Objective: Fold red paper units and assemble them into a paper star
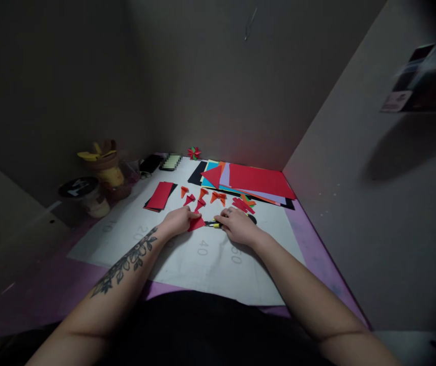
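My left hand is closed on a small piece of red paper, which lies low over the white mat. Just right of it my right hand rests on a yellow and black cutting tool, probably scissors, its dark tip pointing at the paper's right edge. Part of the tool is hidden under the fingers. Beyond both hands lie several small folded red and orange pieces, along with red and green paper strips.
Behind the hands is a stack of coloured sheets. Red and black rectangles lie left. Farther left stand a lidded cup and a pot of tools. A phone and a paper star sit at the back.
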{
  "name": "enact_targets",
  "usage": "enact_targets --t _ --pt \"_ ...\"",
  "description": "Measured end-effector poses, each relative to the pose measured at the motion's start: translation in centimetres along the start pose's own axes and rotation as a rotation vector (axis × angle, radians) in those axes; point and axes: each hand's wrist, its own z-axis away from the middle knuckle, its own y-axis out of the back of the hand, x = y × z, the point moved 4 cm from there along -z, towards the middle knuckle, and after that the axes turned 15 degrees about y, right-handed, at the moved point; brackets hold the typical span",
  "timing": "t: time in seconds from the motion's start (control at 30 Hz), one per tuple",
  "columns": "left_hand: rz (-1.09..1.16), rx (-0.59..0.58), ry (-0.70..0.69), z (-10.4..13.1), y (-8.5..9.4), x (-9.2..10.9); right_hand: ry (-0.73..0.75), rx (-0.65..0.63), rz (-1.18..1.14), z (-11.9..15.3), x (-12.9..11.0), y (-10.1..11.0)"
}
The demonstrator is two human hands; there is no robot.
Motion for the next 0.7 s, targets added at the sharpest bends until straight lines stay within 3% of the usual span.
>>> enact_targets --t 0.7 --pt "0.092 -0.011 0.014 -0.1 0.1 -0.1 -0.061 -0.065 0.013 0.1 -2.2 0.5"
